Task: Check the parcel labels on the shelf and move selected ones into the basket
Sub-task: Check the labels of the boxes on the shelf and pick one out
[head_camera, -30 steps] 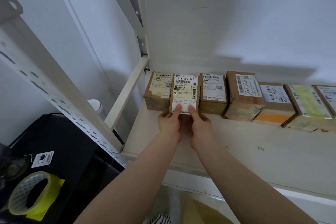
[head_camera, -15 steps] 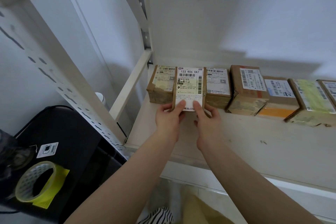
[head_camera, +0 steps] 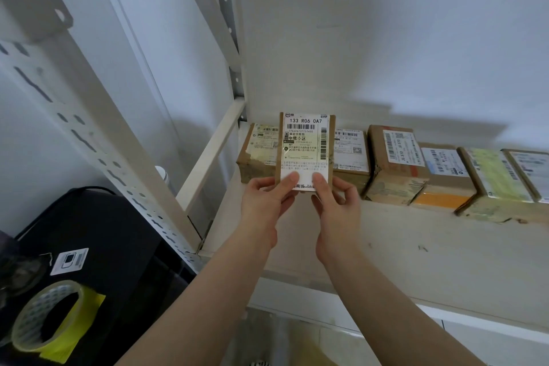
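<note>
Cardboard parcel (head_camera: 307,151), white label reading "133 R06 0A7": we hold it upright above the shelf (head_camera: 416,246), clear of the row. Left hand (head_camera: 264,202) and right hand (head_camera: 335,205): fingers closed on its lower edge, thumbs on the label. Remaining parcels (head_camera: 395,163): lined along the shelf's back. Tape roll (head_camera: 47,318): lower left.

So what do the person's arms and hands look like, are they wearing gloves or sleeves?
No gloves and no sleeves show. The left hand and right hand are bare, and both forearms are uncovered right down to the bottom of the picture. No rings, watch or bracelets show, and the fingernails look short and unpainted.
</note>
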